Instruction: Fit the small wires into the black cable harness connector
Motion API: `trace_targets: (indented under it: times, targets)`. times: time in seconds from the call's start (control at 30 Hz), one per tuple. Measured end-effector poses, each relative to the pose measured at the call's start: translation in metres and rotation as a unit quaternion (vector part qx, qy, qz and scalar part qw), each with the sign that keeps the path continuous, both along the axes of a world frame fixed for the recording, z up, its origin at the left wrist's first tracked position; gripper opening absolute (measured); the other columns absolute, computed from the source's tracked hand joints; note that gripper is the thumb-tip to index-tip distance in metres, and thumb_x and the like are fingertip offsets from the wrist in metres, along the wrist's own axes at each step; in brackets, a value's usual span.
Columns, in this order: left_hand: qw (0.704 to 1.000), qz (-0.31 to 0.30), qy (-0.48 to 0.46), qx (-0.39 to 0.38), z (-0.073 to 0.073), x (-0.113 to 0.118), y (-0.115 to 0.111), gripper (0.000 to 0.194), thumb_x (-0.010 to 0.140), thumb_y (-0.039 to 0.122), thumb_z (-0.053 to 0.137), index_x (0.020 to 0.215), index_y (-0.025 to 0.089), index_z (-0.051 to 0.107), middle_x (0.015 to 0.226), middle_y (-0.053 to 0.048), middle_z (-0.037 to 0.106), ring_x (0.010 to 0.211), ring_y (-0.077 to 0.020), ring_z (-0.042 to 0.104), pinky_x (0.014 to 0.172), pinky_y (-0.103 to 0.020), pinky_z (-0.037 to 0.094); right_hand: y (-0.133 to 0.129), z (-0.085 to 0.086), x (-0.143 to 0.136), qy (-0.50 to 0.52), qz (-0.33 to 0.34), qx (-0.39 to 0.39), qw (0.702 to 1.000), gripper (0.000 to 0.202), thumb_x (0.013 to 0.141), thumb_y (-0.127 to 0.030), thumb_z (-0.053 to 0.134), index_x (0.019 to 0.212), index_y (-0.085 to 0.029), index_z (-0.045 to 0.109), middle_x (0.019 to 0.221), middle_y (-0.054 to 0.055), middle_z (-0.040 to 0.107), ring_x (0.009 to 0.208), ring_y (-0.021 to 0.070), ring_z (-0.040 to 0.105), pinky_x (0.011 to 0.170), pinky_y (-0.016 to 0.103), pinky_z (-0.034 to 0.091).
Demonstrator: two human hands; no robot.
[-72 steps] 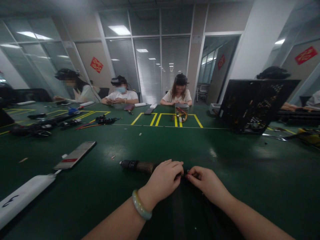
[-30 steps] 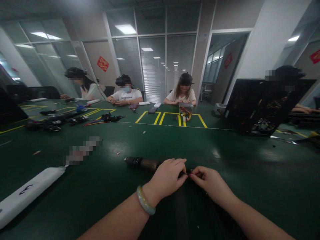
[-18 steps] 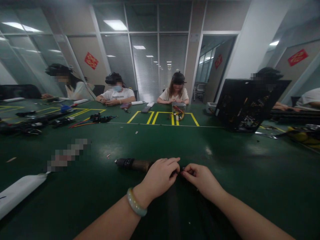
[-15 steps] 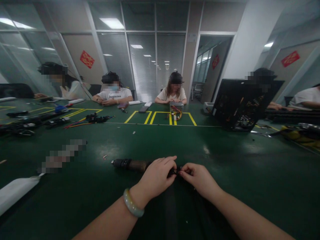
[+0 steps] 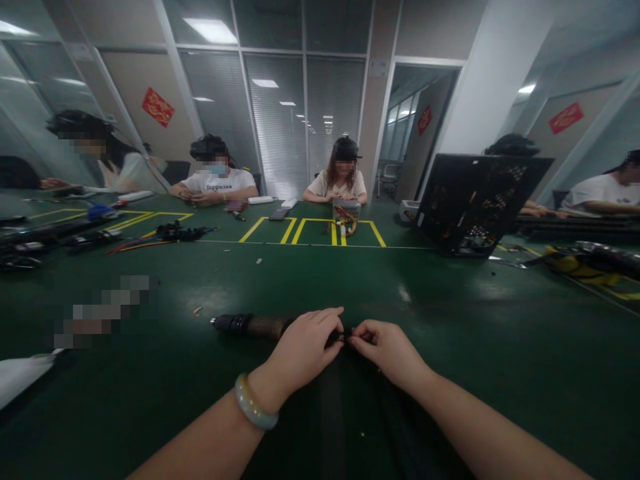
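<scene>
What looks like an in-line electric screwdriver (image 5: 265,326) lies across the green table, its black collar and small metal tip pointing left. My left hand (image 5: 307,340), with a jade-coloured bangle (image 5: 254,403) on the wrist, is closed round the tool's right-hand end and covers it. Just to the right, my right hand (image 5: 383,343) pinches with thumb and fingertips at a small dark part on that end. The fingers hide most of this part, so its kind cannot be made out. The two hands almost touch.
Cables and black parts (image 5: 175,232) lie at the left. A white object (image 5: 23,377) is near the left edge. A black computer case (image 5: 475,207) stands at back right. Several people sit across the table, one behind a power supply (image 5: 347,208) with coloured wires.
The whole scene has shifted slightly left in view as my head turned. Both hands keep nearly the same grip and position on the screwdriver.
</scene>
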State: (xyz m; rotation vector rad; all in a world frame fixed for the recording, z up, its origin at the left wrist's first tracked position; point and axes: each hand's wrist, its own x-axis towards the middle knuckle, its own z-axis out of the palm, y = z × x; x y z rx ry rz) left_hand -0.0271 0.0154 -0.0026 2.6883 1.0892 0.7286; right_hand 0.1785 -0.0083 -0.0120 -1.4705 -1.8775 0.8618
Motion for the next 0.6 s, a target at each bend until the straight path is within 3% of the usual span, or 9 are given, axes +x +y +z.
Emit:
trace_targets:
  times: [0.6]
  targets:
    - [1.0, -0.009, 0.004, -0.003, 0.0022, 0.0026, -0.0014, 0.009, 0.085, 0.015, 0.061, 0.091, 0.022, 0.06, 0.121, -0.001, 0.062, 0.109, -0.0204, 0.058, 0.096, -0.041, 0.043, -0.0002, -0.0005, 0.001, 0.004, 0.007, -0.006, 1.0, 0.014, 0.087, -0.03, 0.06, 0.087, -0.02, 0.07, 0.079, -0.001, 0.071, 0.067, 0.0145, 0.062, 0.057, 0.022, 0.041]
